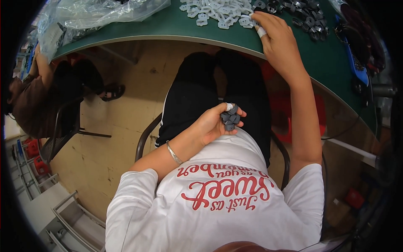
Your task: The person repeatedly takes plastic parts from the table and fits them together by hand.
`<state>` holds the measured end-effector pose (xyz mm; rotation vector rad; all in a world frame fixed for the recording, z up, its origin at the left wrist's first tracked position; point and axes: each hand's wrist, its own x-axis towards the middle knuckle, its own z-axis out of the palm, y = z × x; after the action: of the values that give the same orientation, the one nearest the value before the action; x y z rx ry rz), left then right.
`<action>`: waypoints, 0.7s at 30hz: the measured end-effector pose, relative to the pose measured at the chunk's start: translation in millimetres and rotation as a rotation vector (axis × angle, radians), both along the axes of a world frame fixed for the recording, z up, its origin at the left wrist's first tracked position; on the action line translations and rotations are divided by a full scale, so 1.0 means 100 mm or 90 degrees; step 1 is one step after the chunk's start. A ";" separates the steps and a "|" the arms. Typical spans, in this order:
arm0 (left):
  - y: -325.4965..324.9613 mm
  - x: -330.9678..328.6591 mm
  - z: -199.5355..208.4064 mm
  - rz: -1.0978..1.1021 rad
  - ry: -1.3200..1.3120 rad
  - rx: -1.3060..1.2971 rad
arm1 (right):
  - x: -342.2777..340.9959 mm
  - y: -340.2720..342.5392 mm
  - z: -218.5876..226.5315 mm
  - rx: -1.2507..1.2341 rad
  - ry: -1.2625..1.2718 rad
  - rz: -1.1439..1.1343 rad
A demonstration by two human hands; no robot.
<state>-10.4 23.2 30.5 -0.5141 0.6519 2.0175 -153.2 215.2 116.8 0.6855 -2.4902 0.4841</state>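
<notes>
Two hands: left hand [216,122], mid-frame, clutched a grey stack [230,118]; right hand [275,35], top, pinched white parts [218,10].
Advice: grip the stack firmly.

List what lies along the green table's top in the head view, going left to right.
Clear plastic bags → pile of small white parts, with the right hand at its right edge → pile of dark grey parts → blue tool near the right rim of the table.

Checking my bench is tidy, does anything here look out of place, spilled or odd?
Nothing stands out. The small white plastic parts and dark grey plastic parts lie in separate heaps on the green table; the left hand holds a grey stack.
</notes>
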 end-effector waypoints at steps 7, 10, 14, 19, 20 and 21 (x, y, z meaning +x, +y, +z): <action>0.00 0.01 0.14 -0.009 0.122 -0.180 | 0.01 0.04 0.01 -0.139 0.085 0.005; -0.02 0.01 0.16 -0.001 0.151 -0.219 | 0.05 0.06 0.05 -0.224 0.065 -0.035; -0.06 0.00 0.18 0.008 0.149 -0.256 | 0.33 -0.05 0.13 -0.510 -0.078 0.011; -0.07 -0.02 0.10 0.014 0.216 -0.308 | 1.14 -0.37 -0.12 -0.662 -0.566 0.118; -0.05 -0.03 0.08 0.010 0.214 -0.306 | 1.23 -0.39 -0.35 -0.672 -0.605 0.090; -0.05 -0.02 0.08 0.014 0.208 -0.291 | 1.29 -0.40 -0.53 -0.651 -0.605 0.052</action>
<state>-12.8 18.2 38.7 -0.4549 1.3290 1.9919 -23.9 175.4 64.0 0.1008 -2.4062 2.3002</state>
